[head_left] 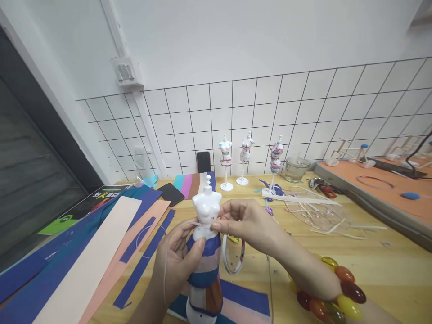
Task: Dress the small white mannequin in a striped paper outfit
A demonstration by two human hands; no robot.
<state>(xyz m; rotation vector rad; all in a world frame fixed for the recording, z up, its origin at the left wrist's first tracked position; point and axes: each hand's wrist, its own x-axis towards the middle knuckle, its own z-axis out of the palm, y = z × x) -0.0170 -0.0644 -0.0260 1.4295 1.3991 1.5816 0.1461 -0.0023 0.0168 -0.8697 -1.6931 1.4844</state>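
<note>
A small white dress form (207, 208) stands upright in front of me, its lower part wrapped in blue, pale pink, teal and brown strips (205, 261). My left hand (177, 254) grips it at the waist and hip, the thumb across its front. A thin pale cord (165, 274) runs over that hand toward the waist. On the other side, my right hand (246, 225) pinches a narrow white strip (232, 272) against the waist, thumb and forefinger together. The strip curls down in a loop below the fingers. Some fingertips are hidden behind the form.
Strips of coloured material (91, 256) cover the left of the table. Behind stand three small dress forms (226, 157), a phone (203, 162) and a glass bowl (297, 168). Thin pale strips (317, 220) lie at right, beside an orange-surfaced tray (378, 191). Striped material (246, 299) lies under the form.
</note>
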